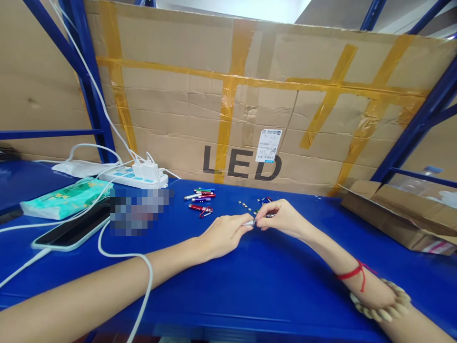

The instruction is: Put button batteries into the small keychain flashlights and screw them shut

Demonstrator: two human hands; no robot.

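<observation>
My left hand (223, 234) and my right hand (280, 217) meet over the blue tabletop (271, 281), both pinching a small silver keychain flashlight (250, 222) between their fingertips. Behind the hands lie several small button batteries (244, 205) in a loose row. To the left of them sits a pile of little coloured keychain flashlights (201, 196), one red with a clip (202, 209). My right wrist wears a red string and a beaded bracelet.
A big taped cardboard box marked LED (250, 105) stands at the back. A white power strip (135, 177) with chargers, a phone (71, 231) on a white cable, and a tissue pack (60, 197) lie at left. An open cardboard box (400, 214) sits at right.
</observation>
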